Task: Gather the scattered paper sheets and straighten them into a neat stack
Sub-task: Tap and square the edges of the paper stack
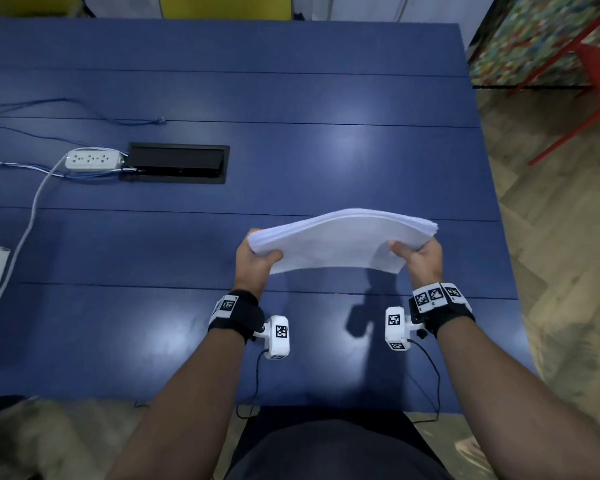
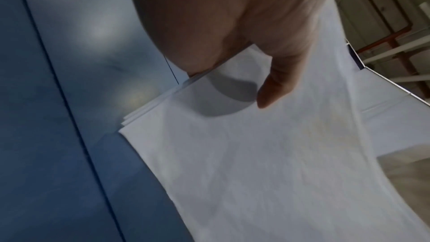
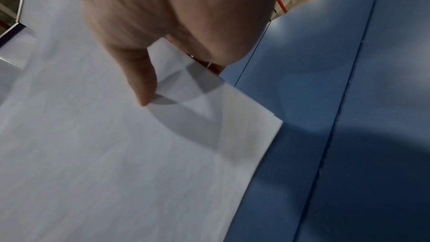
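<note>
I hold the thick white paper stack (image 1: 343, 240) above the blue plank worktop (image 1: 291, 98), left hand (image 1: 253, 259) and right hand (image 1: 421, 259) pinching its short ends, thumbs on top; it bows, light, floppy, sheets likely slippery, so I'd grip edges firmly

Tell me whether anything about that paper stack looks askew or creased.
The stack bows upward between the left hand and right hand. In the left wrist view its edges are staggered at one corner; the right wrist view shows fold lines in the top sheet by the thumb.
</note>
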`<action>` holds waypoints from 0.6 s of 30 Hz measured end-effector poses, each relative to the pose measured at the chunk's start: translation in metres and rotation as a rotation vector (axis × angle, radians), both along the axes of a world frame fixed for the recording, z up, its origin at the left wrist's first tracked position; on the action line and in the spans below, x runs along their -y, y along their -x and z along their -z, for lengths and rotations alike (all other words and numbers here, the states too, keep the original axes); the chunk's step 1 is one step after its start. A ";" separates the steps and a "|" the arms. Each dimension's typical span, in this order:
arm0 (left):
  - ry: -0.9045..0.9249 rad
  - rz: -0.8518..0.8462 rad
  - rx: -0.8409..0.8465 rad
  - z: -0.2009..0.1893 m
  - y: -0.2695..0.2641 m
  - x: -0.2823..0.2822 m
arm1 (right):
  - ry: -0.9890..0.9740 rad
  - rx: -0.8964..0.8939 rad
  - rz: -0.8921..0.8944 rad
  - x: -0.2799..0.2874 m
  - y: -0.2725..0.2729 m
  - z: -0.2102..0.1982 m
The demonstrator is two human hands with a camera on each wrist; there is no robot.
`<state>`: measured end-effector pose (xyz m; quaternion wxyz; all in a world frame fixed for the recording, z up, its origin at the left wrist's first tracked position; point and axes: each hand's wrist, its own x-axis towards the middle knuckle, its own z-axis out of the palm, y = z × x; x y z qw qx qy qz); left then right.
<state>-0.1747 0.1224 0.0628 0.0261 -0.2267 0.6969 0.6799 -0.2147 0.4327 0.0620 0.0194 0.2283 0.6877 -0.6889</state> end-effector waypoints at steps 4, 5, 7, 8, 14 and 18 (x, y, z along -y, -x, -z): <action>0.001 0.038 0.023 -0.001 0.002 0.001 | -0.004 0.011 -0.024 -0.012 0.001 0.000; 0.003 0.039 0.024 0.000 0.003 0.002 | -0.020 0.012 -0.037 -0.014 0.001 0.001; -0.003 0.049 0.031 -0.001 0.003 0.003 | -0.034 0.009 -0.057 -0.017 0.000 0.001; -0.009 0.050 0.033 -0.001 0.002 0.002 | -0.033 0.002 -0.063 -0.017 -0.001 0.001; -0.001 -0.026 -0.079 -0.004 -0.007 -0.004 | -0.038 -0.164 0.057 0.007 -0.009 -0.016; -0.004 -0.026 -0.024 0.004 -0.014 -0.005 | -0.094 -0.118 0.010 0.015 -0.021 -0.008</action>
